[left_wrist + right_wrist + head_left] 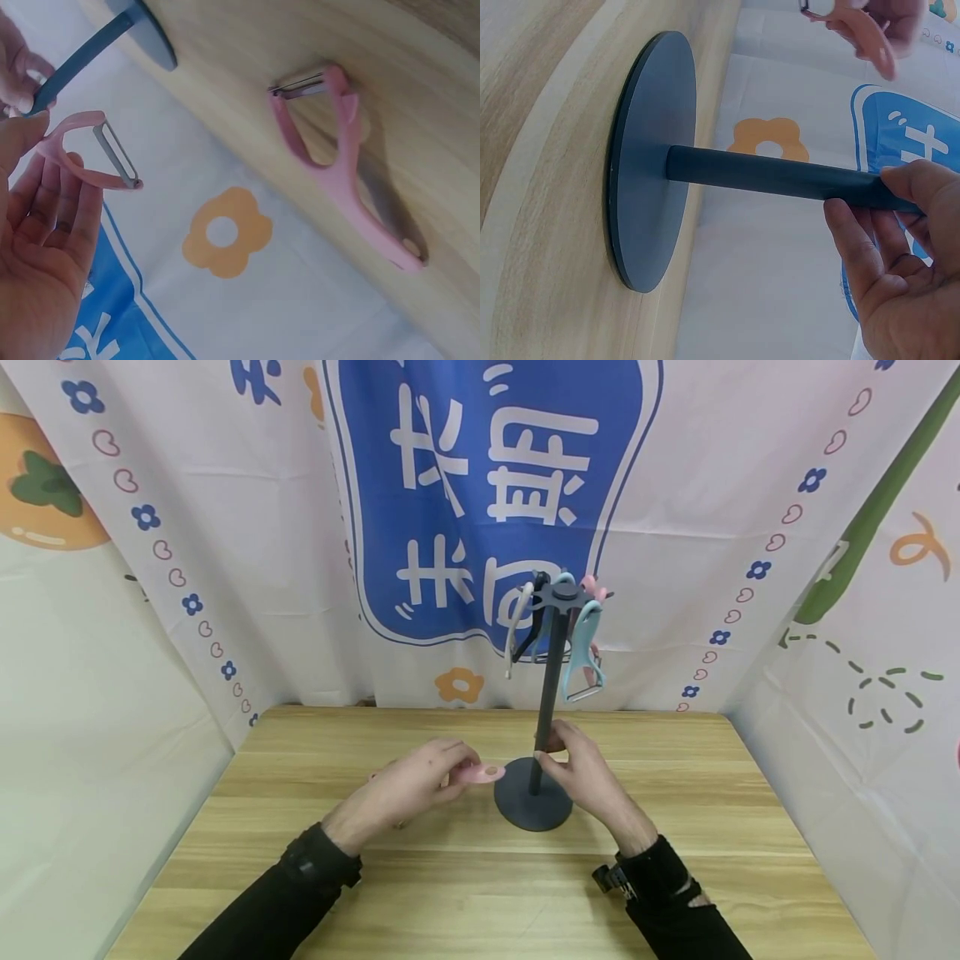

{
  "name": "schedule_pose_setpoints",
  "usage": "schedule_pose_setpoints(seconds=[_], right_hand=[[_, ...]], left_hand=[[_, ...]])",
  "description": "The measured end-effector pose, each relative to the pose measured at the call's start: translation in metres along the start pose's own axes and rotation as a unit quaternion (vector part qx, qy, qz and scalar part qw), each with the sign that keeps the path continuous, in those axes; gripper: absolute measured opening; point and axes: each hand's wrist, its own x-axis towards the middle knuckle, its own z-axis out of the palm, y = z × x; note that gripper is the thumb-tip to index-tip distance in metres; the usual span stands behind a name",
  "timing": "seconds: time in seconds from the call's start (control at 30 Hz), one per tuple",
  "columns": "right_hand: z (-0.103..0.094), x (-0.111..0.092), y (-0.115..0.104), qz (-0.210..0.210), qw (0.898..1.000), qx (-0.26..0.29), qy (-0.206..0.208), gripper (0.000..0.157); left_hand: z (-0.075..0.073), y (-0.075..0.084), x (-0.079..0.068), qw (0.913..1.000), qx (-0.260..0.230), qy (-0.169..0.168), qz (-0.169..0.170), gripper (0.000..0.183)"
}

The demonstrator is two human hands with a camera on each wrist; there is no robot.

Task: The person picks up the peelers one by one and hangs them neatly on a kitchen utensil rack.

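My left hand (420,781) pinches a pink peeler (480,773) by its handle, which points toward the stand. In the left wrist view, the blade end of this pink peeler (90,178) faces out past the fingers. With thumb and fingers, my right hand (588,772) grips the dark pole (765,172) low down, above its round base (649,172). The stand is upright on the table. From its top hang a light blue peeler (586,631), a white utensil (516,622), a black one (531,643) and something pink (592,587).
A second pink peeler (345,180) lies on the wooden table (450,893), mostly hidden behind my left hand in the head view. A printed cloth (285,568) hangs along the table's back edge, with more cloth at both sides.
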Motion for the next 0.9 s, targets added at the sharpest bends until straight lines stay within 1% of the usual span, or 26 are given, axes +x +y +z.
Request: schedule_pose_setpoints(seconds=[0.13,0.2,0.37,0.43,0.6,0.73,0.9], right_hand=[[0.000,0.000,0.000,-0.002,1.000,0.003,-0.002,0.026],[0.000,0.000,0.000,-0.003,1.000,0.004,-0.003,0.026],[0.000,0.000,0.000,-0.003,1.000,0.007,-0.003,0.026],[0.000,0.000,0.000,-0.003,1.000,0.007,-0.003,0.026],[0.000,0.000,0.000,-0.002,1.000,0.003,-0.001,0.027],[0.000,0.001,0.000,-0.002,1.000,0.004,-0.001,0.028],[0.000,0.001,0.001,-0.004,1.000,0.006,-0.001,0.028]], left_hand=[[-0.004,0.002,-0.001,0.9993,0.005,0.035,0.009,0.033],[-0.007,0.003,-0.001,0.9990,-0.005,0.044,0.003,0.034],[-0.015,0.008,-0.002,0.9970,-0.049,0.055,-0.025,0.037],[-0.017,0.009,-0.002,0.9961,-0.056,0.063,-0.028,0.038],[-0.020,0.011,-0.002,0.9931,-0.061,0.099,-0.018,0.037],[-0.022,0.013,-0.001,0.9890,-0.068,0.131,-0.011,0.039],[-0.024,0.014,0.000,0.9836,-0.083,0.160,-0.006,0.042]])
